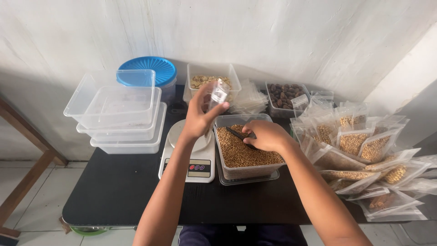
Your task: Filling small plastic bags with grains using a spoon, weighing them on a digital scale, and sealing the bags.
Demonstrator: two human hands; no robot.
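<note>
My left hand [200, 116] holds a small empty clear plastic pouch [217, 94] up above a white kitchen scale [190, 157]. My right hand [266, 135] reaches into a clear tub of small brown seeds [241, 152] and grips a black scoop [236, 134] that lies on the seeds. The tub stands just right of the scale on a black table [118, 187].
Stacked empty clear tubs [118, 111] and a blue-lidded container [150, 68] stand at the back left. A tub of pale nuts [207, 79], loose empty pouches [249, 100] and a tub of dark brown pieces [283, 94] line the wall. Several filled pouches [364, 155] pile on the right.
</note>
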